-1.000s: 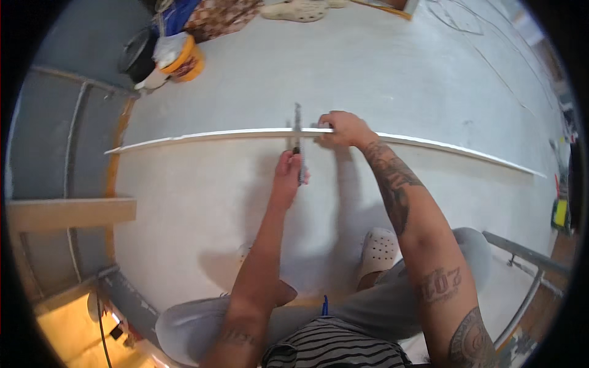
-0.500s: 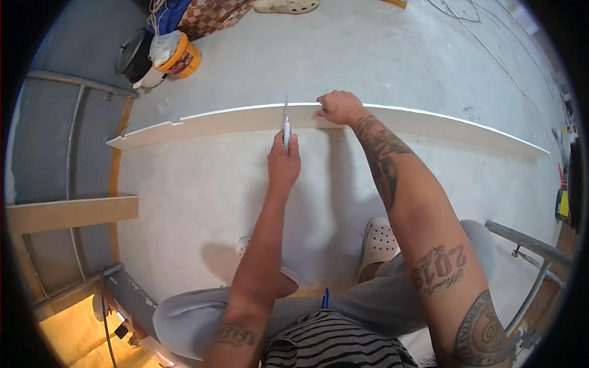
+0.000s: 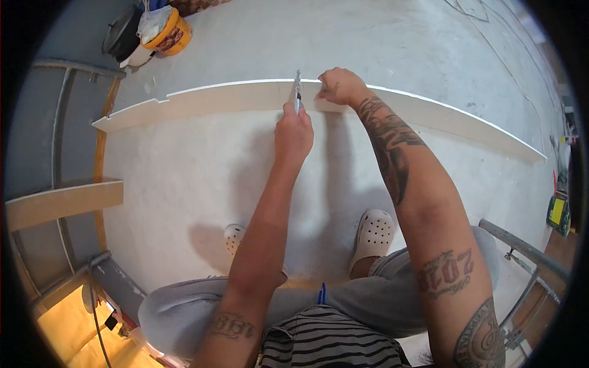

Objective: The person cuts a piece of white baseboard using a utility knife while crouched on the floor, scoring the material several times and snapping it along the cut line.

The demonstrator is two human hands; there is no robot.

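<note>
The long pale board strip (image 3: 267,95) spans the upper half of the frame, its long axis running roughly left to right, across the line of both forearms. Its left end lies at the upper left, near the orange bucket (image 3: 170,34) but apart from it, with a small step cut into the upper edge just to the right of that end. Just left of the frame's upper middle, the left hand (image 3: 293,135) is below the strip, its grip closed around the handle of a slim grey knife (image 3: 299,101); the blade points up the frame, nearly square to the strip, and its tip shows slightly past the upper edge. Whether the blade touches the board, I cannot tell. Just right of the knife, the right hand (image 3: 340,86) is the nearer one to the strip: its grip is clamped on the board, fingers over the upper edge and thumb on the near face. Beyond this grip the strip runs on, sloping down to its right end at the frame's right side.
</note>
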